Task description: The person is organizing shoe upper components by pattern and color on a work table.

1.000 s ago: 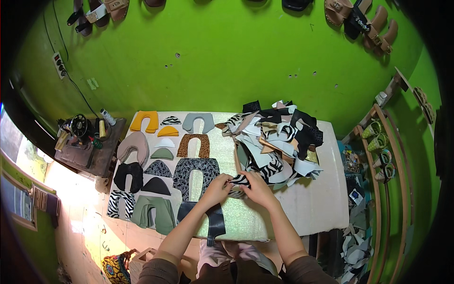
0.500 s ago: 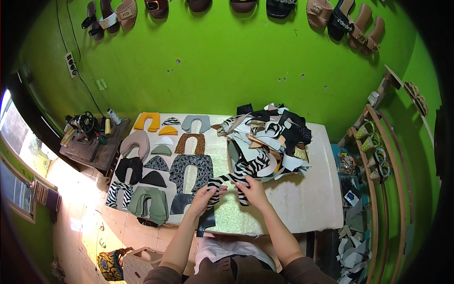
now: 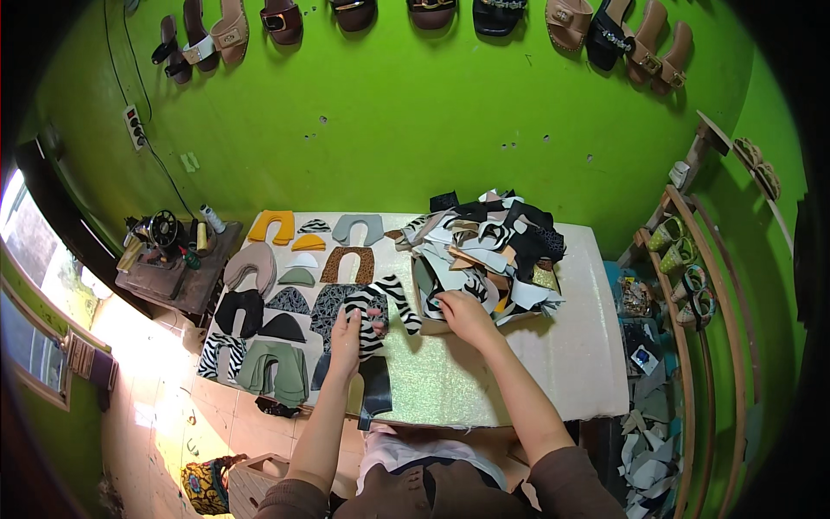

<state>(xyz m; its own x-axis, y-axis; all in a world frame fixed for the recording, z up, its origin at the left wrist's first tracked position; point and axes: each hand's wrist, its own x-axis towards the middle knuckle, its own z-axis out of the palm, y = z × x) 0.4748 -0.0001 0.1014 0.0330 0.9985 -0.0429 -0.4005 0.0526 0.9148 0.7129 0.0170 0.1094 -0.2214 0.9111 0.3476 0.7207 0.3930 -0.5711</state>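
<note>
Shifted leftward, one arched zebra-striped piece (image 3: 399,300) sits in the left hand (image 3: 347,338).

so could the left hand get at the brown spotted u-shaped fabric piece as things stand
Probably not right away: the left hand holds a curved black-and-white striped piece and would likely need freeing. Otherwise the way looks open: the brown spotted piece lies uncovered just beyond.

Setting reads as a small footwear workshop: brown, tan and black open-toed sandals (image 3: 283,24) mounted on the bright green far wall (image 3: 389,130), dark sewing machine with black handwheel (image 3: 162,229) at left, flat U-shaped coloured cutouts (image 3: 357,221) and mixed-colour heap of offcuts (image 3: 488,249) on the pale table (image 3: 571,381), wooden shoe rack (image 3: 681,372) at right.
</note>
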